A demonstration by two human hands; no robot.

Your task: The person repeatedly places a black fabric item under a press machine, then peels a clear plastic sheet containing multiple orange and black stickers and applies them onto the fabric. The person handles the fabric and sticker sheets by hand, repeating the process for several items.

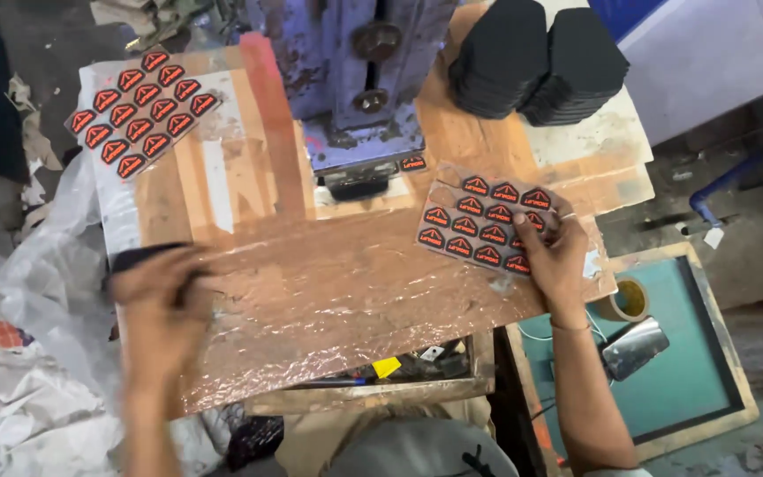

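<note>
Nearest the lens, grey cap (417,446), low between both forearms. Left hand (159,296) blurred at the near left edge of the foil-covered board (328,291), fingers curled on a dark flat piece (139,257); exact grip impossible to tell. Right hand (556,256) resting on a sheet of black-and-orange badges (480,225), fingertips pinching at its right edge. Second badge sheet (143,110) well beyond the left fingers. Black stacked pieces (536,62) far past the right fingers, tape roll (629,300) just right of that wrist.

A clear sheet of orange-and-black badge stickers (486,228) lies flat on the taped worktop's right side
</note>
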